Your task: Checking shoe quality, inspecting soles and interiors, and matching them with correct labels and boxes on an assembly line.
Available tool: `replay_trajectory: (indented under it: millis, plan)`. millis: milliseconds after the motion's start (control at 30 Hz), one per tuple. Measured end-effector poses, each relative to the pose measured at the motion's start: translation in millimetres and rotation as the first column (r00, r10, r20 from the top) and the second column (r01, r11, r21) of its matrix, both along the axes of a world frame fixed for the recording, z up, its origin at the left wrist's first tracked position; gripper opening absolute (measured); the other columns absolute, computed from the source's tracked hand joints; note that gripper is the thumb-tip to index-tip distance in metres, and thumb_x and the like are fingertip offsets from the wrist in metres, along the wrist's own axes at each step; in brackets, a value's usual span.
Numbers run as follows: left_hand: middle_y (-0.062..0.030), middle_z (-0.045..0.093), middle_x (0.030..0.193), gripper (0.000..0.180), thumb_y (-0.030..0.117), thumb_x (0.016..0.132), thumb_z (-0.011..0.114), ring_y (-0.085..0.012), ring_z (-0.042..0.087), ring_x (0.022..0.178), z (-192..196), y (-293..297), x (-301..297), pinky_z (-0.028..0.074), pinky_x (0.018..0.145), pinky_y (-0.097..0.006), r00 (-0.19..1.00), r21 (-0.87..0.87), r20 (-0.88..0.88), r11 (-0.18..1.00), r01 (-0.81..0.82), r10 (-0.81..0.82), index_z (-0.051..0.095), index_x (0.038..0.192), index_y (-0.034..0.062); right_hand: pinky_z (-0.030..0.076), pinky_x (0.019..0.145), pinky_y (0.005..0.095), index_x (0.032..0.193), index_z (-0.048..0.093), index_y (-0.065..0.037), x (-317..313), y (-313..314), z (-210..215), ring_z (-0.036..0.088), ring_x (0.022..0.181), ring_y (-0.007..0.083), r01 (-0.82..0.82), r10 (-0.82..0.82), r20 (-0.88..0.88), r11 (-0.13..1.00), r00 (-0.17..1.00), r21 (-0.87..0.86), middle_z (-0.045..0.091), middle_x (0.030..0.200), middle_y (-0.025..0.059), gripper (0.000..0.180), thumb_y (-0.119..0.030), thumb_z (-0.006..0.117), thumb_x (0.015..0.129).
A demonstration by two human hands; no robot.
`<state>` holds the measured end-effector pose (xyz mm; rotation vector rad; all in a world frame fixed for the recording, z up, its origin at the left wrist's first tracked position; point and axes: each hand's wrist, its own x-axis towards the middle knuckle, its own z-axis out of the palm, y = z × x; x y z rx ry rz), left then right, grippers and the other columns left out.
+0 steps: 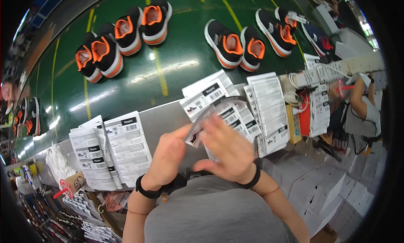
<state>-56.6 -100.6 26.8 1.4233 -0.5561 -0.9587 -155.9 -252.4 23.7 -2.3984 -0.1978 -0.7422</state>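
Observation:
My left hand [167, 156] is closed on a curved printed label strip [205, 115], which bends up and away toward the right. Beside it, my right hand [229, 148] has its fingers stretched out and its thumb apart, smeared a little by motion. Its fingertips are over or against the near part of the strip; contact is not clear. Beyond and partly behind the right hand lies a spread of label sheets [210, 92] with black blocks and barcodes. Each wrist wears a dark band.
Black-and-orange shoes [230, 44] stand in pairs on the green conveyor belt [176, 78]. White label sheets [128, 144] hang over the ledge at left, more sheets [270, 108] at right. A power strip [293, 124] is beyond these. White boxes [313, 184] lie lower right; another person [364, 112] is at far right.

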Motion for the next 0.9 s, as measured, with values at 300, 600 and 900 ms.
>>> replay_trajectory:
  millis: [300,600,900]
  plan:
    - [-0.0218,0.062,0.125,0.102,0.073,0.093,0.006,-0.0290,0.052,0.125,27,12,45,0.032,0.109,-0.041,0.903,-0.310,-0.364,0.944,0.112,-0.227,0.057,0.126,-0.0102,0.046,0.085,0.0275,0.109,0.059,0.003,20,-60,37,0.059,0.095,0.0158,0.194,0.197,-0.381,0.605,0.903,0.772,0.064,0.102,0.0105,0.034,-0.005,0.075,0.080]
    - [-0.0348,0.033,0.141,0.086,0.036,0.072,0.081,-0.0571,0.022,0.136,-49,38,236,0.033,0.097,-0.072,0.380,0.434,0.900,0.356,-0.827,-0.216,0.040,0.143,0.0073,0.046,0.080,0.0234,0.114,0.054,0.001,118,-237,-66,0.058,0.091,0.0091,0.461,-0.511,-0.143,0.574,0.847,0.677,0.063,0.102,0.0047,0.030,-0.010,0.069,0.090]
    - [-0.0183,0.058,0.110,0.057,0.054,0.057,0.083,-0.0371,0.048,0.118,-66,100,324,0.040,0.087,-0.065,0.422,0.511,0.859,0.420,-0.750,-0.291,0.073,0.091,0.0090,0.033,0.101,0.0494,0.141,0.040,-0.003,135,-232,-66,0.042,0.120,0.0394,0.867,-0.878,0.131,0.414,0.460,-0.277,0.050,0.128,0.0222,0.086,-0.038,0.081,0.074]
